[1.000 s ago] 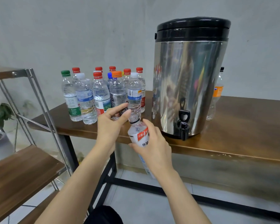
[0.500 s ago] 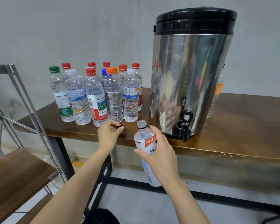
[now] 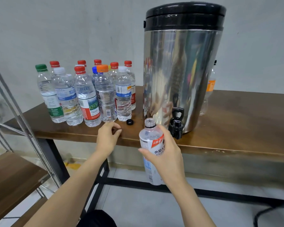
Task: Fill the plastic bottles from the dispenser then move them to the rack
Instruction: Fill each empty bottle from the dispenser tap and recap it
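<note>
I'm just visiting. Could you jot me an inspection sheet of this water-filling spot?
Surface: brown wooden table, glossy.
Job's things: steel dispenser, tap facing forward; capped bottles grouped to its left; open bottle held near the tap; black cap lying on the table.
Clutter: orange-labelled bottle behind the dispenser.
Hands: left hand loosely curled, holds nothing; right hand grips the open bottle.
Cables: dark cable on the floor.
Surroundings: rack at left; grey wall.
</note>
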`<state>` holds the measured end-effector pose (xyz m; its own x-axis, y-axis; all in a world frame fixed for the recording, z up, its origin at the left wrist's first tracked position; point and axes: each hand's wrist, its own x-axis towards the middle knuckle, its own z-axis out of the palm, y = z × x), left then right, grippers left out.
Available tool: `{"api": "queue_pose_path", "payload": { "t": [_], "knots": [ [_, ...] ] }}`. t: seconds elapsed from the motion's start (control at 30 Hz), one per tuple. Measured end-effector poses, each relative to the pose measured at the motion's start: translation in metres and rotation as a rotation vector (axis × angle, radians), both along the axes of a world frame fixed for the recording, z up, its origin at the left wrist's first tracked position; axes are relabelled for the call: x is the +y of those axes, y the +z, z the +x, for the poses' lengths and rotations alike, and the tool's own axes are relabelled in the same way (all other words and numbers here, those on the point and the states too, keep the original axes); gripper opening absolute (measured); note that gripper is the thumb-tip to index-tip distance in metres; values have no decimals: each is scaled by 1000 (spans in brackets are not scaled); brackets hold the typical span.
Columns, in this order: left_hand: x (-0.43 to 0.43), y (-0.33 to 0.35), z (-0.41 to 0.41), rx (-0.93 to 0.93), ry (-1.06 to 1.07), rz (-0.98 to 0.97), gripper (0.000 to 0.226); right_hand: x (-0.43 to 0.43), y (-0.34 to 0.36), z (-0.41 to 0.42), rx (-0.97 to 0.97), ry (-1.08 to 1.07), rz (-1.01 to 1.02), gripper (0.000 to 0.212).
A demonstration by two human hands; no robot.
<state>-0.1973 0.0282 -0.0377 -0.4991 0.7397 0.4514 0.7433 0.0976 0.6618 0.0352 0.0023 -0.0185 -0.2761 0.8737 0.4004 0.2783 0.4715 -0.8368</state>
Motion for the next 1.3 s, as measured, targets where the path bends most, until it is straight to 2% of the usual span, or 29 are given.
{"api": "queue_pose_path", "payload": {
  "t": [0.17, 0.33, 0.5, 0.63, 0.77, 0.9, 1.07, 1.3],
  "knots": [
    [6, 28, 30, 7, -79, 82, 6, -2, 14, 34, 154, -74, 15, 91],
    [7, 65, 76, -10, -255, 228, 8, -1, 8, 68, 261, -209, 35, 79],
    [3, 94, 112, -28, -455, 321, 17, 12, -20, 83, 186, -375, -51, 75],
    [4, 103, 128, 111, -564, 285, 26, 14, -45, 79, 96, -405, -87, 77],
    [5, 104, 131, 273, -570, 228, 27, 14, -59, 70, 34, -395, -121, 81],
    [4, 105, 132, 325, -562, 188, 27, 14, -67, 56, -40, -401, -139, 79],
    [4, 106, 133, 337, -556, 189, 28, 12, -63, 44, -139, -413, -151, 80],
    [4, 103, 135, 312, -567, 213, 29, 11, -60, 36, -145, -435, -118, 81]
  ]
}}
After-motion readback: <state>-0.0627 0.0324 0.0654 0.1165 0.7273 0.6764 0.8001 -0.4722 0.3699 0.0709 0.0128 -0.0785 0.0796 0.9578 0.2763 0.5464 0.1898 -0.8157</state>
